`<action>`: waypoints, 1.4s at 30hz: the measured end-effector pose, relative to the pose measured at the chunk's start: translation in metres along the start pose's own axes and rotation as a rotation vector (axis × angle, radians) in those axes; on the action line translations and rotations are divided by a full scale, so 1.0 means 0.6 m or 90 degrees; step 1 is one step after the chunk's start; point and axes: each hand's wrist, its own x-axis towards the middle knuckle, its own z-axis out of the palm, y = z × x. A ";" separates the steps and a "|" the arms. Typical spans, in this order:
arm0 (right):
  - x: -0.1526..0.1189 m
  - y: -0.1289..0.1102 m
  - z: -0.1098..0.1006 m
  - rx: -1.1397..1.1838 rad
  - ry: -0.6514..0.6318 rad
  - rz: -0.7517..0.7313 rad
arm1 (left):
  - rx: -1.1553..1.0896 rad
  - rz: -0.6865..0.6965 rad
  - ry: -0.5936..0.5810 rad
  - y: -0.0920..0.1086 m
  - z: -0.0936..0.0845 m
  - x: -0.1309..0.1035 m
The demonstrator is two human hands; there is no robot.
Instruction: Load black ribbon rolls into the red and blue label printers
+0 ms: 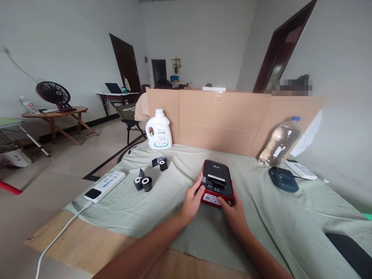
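Note:
A black-topped portable printer [217, 174] with red sides sits between my two hands over the green cloth. My left hand [193, 198] is closed on its left side, thumb near the front corner. Round the right side and front edge wraps my right hand [234, 212], its thumb by a white sticker. The printer's lid faces up, with a dark slot and a pale label strip across it. To the left lie small black rolls [147, 184] with white cores, in a pair, and another roll [163, 165] with a loose strip stands behind them.
A white power strip [105, 186] with a cable lies at left. A white jug [159, 131] stands before a cardboard screen [216, 120]. At right are a clear bottle [280, 141], a dark blue device [283, 179] and a black phone-like slab [350, 252]. Someone sits behind the screen.

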 end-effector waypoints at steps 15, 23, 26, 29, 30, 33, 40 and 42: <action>-0.010 0.004 -0.003 -0.116 -0.016 -0.031 | 0.005 -0.032 0.040 -0.016 -0.005 -0.008; -0.009 0.012 -0.004 -0.122 -0.026 -0.028 | 0.059 0.026 0.029 -0.021 -0.015 -0.003; -0.008 0.012 -0.004 -0.108 -0.024 -0.020 | 0.085 0.012 0.044 -0.021 -0.011 0.000; -0.006 0.010 -0.006 -0.094 -0.021 -0.001 | 0.121 -0.020 0.054 -0.020 -0.007 0.010; -0.006 0.010 -0.006 -0.093 -0.021 0.001 | 0.129 -0.026 0.058 -0.021 -0.006 0.014; -0.004 0.006 -0.006 -0.092 -0.017 -0.005 | 0.132 -0.026 0.078 -0.025 -0.002 0.019; -0.007 0.010 -0.002 -0.096 -0.015 -0.023 | 0.080 0.072 0.085 -0.036 0.000 0.004; -0.010 0.013 -0.005 -0.090 -0.025 -0.026 | 0.071 0.089 0.082 -0.038 -0.003 0.004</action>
